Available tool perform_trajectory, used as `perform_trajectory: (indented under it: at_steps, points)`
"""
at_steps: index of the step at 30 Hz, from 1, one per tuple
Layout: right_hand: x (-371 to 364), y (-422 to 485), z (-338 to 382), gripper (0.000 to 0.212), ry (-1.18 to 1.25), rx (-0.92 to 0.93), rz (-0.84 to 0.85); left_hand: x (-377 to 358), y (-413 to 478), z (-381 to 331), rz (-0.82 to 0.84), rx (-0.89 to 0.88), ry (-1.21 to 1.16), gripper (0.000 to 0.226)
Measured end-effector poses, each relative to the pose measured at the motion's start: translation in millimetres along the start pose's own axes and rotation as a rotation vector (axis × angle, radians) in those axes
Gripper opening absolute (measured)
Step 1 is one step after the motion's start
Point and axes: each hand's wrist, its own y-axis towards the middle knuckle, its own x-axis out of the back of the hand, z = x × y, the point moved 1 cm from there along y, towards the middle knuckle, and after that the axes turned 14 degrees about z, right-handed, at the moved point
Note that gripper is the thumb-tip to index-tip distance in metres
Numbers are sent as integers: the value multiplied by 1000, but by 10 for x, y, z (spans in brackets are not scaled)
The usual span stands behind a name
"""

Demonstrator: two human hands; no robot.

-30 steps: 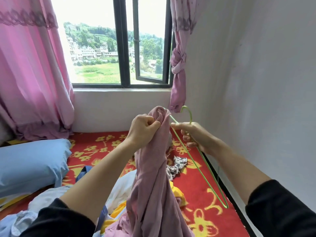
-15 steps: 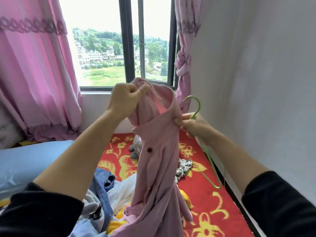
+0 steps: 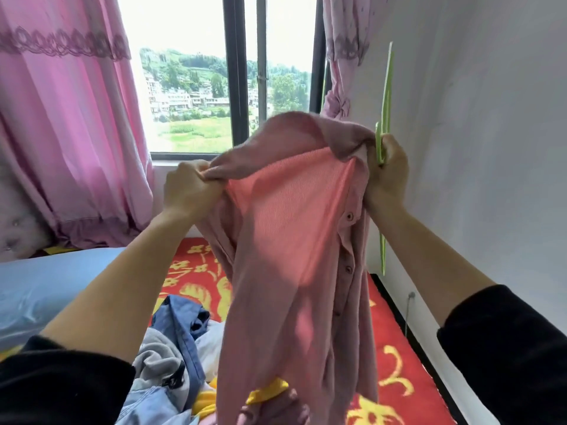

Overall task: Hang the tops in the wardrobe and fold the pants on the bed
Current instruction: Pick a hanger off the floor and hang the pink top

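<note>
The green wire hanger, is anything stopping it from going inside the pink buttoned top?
Nothing visible blocks it. The green wire hanger sits in the right hand beside the pink buttoned top, whose neck the left hand holds open.

The top (image 3: 294, 240) is dusty pink, glowing salmon where light passes through, and the hanger (image 3: 383, 139) is pale green. The bedspread (image 3: 395, 357) is red with yellow flowers; the curtains (image 3: 70, 133) are pink, the pillow (image 3: 46, 289) light blue, and the sleeves (image 3: 506, 348) black.

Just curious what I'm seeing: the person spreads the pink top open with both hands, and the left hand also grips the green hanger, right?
Not quite. The head view shows the green hanger in the right hand; the left hand grips only the pink top.
</note>
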Motion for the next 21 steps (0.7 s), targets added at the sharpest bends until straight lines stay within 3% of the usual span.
perform_trajectory:
  at_steps: [1, 3, 6, 9, 12, 16, 21]
  points:
    - [16, 1, 0, 21, -20, 5, -41, -24, 5, 68, 10, 38, -145, 7]
    - [78, 28, -58, 27, -26, -18, -92, -98, -32, 183, 201, 163, -517, 14]
    - [153, 38, -284, 21, -32, -183, 87, -232, -157, 338, 504, 287, -714, 24]
    - [168, -166, -555, 16, -13, -391, 377, -332, -236, 438, 567, 262, -666, 31]
    - [173, -461, -754, 4, -58, -561, 561, -462, -309, 475, 612, 298, -468, 33]
    - [114, -721, -868, 27, 18, -645, 558, -763, -409, 559, 603, 257, -331, 17]
    - [183, -902, -947, 14, 357, -700, 681, -1006, -460, 620, 812, 218, -12, 17]
